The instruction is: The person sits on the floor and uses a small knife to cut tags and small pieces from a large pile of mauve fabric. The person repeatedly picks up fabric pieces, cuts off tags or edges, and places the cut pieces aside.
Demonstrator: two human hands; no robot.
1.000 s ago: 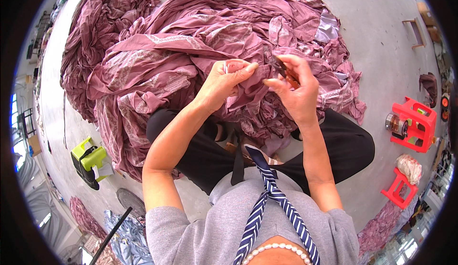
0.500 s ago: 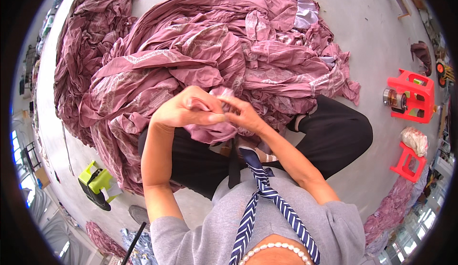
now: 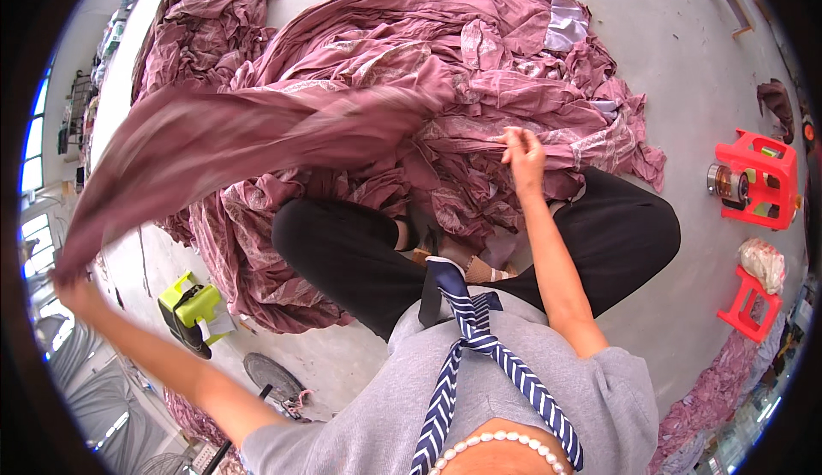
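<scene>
Clamped on one end of a long mauve cloth [image 3: 257, 137], the grip of the left hand [image 3: 79, 297] is far out to the person's left, the arm stretched almost straight. Fingers and cloth blur together there, so how each finger lies cannot be told, yet the fabric ends at the hand and runs from it in a broad, blurred sweep toward the middle of a large pile of patterned mauve fabric [image 3: 411, 43]. That sweep passes over the left part of the pile.

On the right hand [image 3: 524, 160] the fingers are bent, thumb and fingertips near one another above the right part of the pile. Whether this grip is fully together or has something small pinched in it, I cannot tell.

The pile lies on a pale grey floor [image 3: 659, 257] in front of the person, reaching up to the bent legs in black trousers [image 3: 621, 235]. A plain whitish piece [image 3: 567, 23] shows at its far right edge. To the left of the legs is a lime-green stool [image 3: 201, 304]; well to the right stands a red stool [image 3: 775, 186], with a glass jar [image 3: 728, 184] at its near side.
</scene>
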